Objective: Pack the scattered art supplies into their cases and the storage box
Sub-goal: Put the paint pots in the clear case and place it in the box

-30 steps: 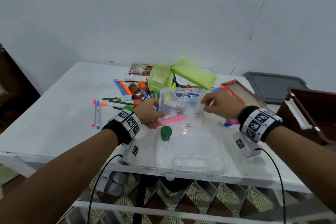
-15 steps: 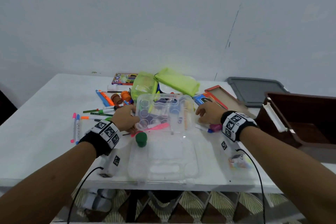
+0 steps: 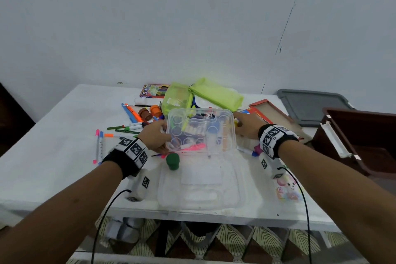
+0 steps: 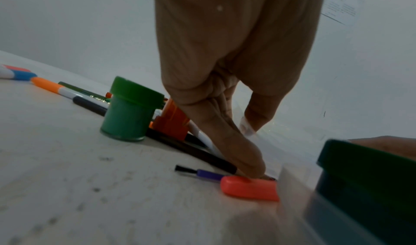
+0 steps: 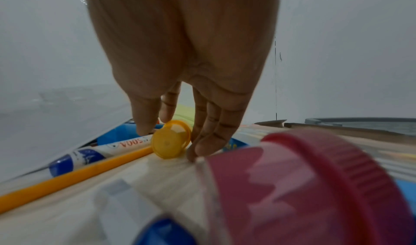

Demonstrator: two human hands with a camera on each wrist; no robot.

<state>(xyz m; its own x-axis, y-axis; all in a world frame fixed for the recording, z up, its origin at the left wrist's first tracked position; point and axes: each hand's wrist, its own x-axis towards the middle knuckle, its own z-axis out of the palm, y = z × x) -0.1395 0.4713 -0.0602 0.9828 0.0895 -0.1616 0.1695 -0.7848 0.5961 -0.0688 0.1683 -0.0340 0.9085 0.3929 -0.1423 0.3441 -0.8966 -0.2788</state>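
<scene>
A clear plastic case lies open on the white table [image 3: 55, 156], its base [image 3: 199, 188] flat and its lid [image 3: 201, 128] standing up. My left hand [image 3: 155, 135] grips the lid's lower left corner; in the left wrist view its thumb [image 4: 243, 159] presses down beside an orange-red cap [image 4: 249, 188]. A dark green paint pot [image 3: 172, 161] stands at the base's left corner. My right hand [image 3: 244, 125] is down at the lid's right side, thumb and fingers pinching a yellow paint pot [image 5: 171, 139] that lies on its side.
Markers and pens [image 3: 128, 128] and two paint pots [image 3: 150, 112] lie left of the case, green mesh pouches [image 3: 216, 94] behind it. A red cardboard tray [image 3: 270, 111], a grey lid [image 3: 312, 105] and the brown storage box [image 3: 360, 141] are at the right. A pink-lidded jar [image 5: 315, 186] is close to my right wrist.
My right hand has let go of the lid's top edge and dropped to the table on the case's right side. The left hand has stayed at the lid's left edge.
</scene>
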